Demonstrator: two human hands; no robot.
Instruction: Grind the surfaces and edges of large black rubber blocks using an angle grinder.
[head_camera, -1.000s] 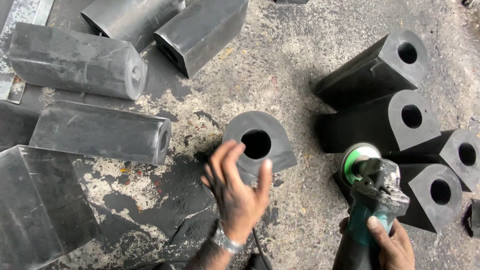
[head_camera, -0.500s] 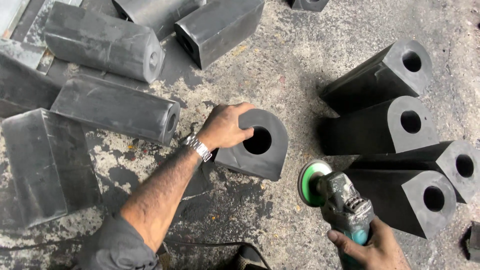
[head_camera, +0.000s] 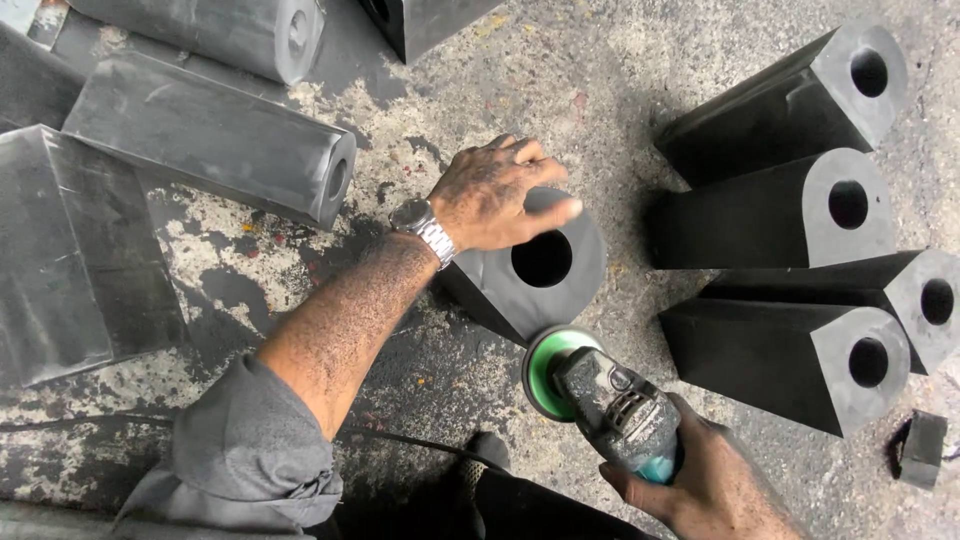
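— What does each hand have?
— The right hand (head_camera: 715, 480) grips an angle grinder (head_camera: 610, 400); the left hand (head_camera: 495, 195) lies flat, fingers spread, on top of the bored black rubber block (head_camera: 560, 290).
— Where's the block from the grinder?
— At twelve o'clock — the green disc (head_camera: 545, 365) just beside its lower edge, bore facing up. The left hand is nearer.

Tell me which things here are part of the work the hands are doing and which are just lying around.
In hand:
- upright black block with a hole, left hand resting on its top
- angle grinder with green disc, gripped by right hand, disc close to the block's lower edge

Lying about:
- four black blocks on the right
- long dark blocks at left
- small dark piece
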